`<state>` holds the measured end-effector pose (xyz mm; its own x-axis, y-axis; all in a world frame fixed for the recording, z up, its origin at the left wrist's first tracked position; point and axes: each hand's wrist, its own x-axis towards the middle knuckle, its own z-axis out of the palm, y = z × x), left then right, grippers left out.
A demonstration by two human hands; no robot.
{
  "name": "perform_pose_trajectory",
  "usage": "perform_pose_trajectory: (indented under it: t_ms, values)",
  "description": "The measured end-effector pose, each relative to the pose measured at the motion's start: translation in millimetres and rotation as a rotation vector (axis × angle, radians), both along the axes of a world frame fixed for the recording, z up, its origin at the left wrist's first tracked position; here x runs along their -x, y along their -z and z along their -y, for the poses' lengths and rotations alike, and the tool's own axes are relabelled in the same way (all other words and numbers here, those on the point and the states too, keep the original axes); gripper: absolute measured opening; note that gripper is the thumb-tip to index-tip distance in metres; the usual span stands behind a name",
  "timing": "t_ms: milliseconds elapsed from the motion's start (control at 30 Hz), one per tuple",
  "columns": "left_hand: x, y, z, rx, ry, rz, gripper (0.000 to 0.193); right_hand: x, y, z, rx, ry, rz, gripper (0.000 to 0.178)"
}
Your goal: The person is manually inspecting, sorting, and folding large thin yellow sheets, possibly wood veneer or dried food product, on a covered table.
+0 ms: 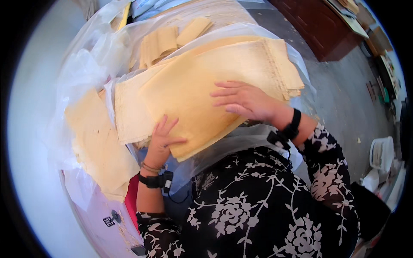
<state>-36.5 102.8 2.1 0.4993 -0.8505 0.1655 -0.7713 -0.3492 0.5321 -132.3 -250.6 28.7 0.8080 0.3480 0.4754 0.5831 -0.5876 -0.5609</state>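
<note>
A large, thin yellow sheet, like coarse paper or veneer, lies at a slant over a stack of paler sheets. Its near corner hangs past the front of the stack. My left hand is at the sheet's left near edge, fingers spread and thumb reaching onto its surface. Over the sheet's right part is my right hand, fingers stretched out and palm down; whether it presses on the sheet I cannot tell. The stack's right ends are rough and uneven.
Separate yellow sheets lie at the left. Smaller folded bundles sit behind the stack. Clear plastic film spreads around and under the sheets. A dark red wooden cabinet stands at the far right, and a white basket is on the floor.
</note>
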Motion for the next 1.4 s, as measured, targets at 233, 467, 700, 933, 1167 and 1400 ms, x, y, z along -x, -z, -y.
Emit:
perform_pose_trajectory:
  t_ms: [233, 467, 700, 933, 1167, 1400]
  values:
    - [-30.3, 12.4, -37.1, 0.364, -0.544, -0.937, 0.025, -44.6, 25.5, 17.5, -0.423, -0.095, -0.729, 0.044]
    - [-46.2, 17.9, -14.8, 0.376, -0.723, -0.769, 0.025, -55.9, 36.8, -30.4, -0.476, 0.200, -0.667, 0.042]
    - [-39.1, 24.8, 6.1, 0.080, -0.755, 0.033, 0.029, -55.9, 5.3, -71.4, 0.328, 0.819, -0.389, 0.037]
    - [-23.4, -5.5, 28.8, -0.155, -0.953, 0.298, 0.051, -48.1, 39.3, -81.2, 0.463, 0.194, 0.053, 0.048]
    - [-32.4, -8.0, 25.1, -0.099, -0.190, 0.441, 0.049, -63.4, 26.0, -29.0, 0.430, 0.130, -0.056, 0.033]
    - [-28.2, -12.4, 2.9, 0.290, -0.465, -0.833, 0.021, -32.6, 18.2, 14.1, -0.446, 0.302, -0.768, 0.021]
